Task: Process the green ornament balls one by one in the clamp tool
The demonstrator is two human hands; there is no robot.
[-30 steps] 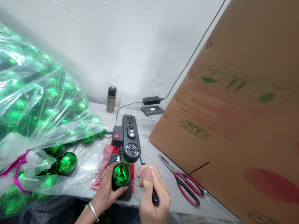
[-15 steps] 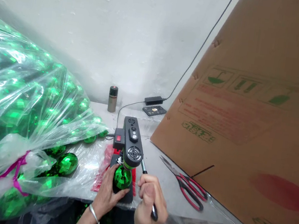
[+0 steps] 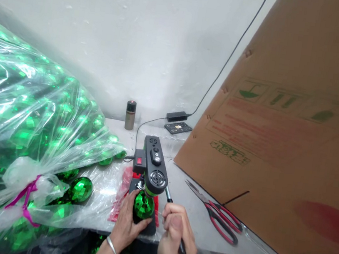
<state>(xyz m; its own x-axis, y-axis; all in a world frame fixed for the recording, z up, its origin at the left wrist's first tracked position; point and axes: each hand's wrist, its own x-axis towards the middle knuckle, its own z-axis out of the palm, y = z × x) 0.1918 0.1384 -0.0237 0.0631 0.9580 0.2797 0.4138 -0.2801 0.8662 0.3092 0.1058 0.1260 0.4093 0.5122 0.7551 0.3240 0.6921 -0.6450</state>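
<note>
My left hand (image 3: 129, 219) is closed around a shiny green faceted bauble (image 3: 144, 206) and keeps it upright beneath the round head of a small black machine (image 3: 155, 163). Thumb and fingers press on the ball's two sides. On the machine's right a metal lever (image 3: 168, 193) with a black handle sticks out toward me. My right hand (image 3: 177, 238) is wrapped around that handle in a fist, its dark end showing below the fingers. A thin pale strand shows between the ball and my right fist; where it ends is hidden. Red plastic (image 3: 120, 196) lies under the machine's base.
A clear bag (image 3: 30, 132) full of green baubles, tied with a purple ribbon, fills the left. Loose baubles (image 3: 81, 189) lie beside it. Right of the lever are scissors (image 3: 217, 213) and a big cardboard box (image 3: 265, 136). Behind stand a capped bottle (image 3: 130, 117), power adapter (image 3: 177, 116) and phone (image 3: 178, 128).
The whole view has shifted, so everything appears slightly farther right and lower. Both hands keep the same hold on the bauble and the lever handle.
</note>
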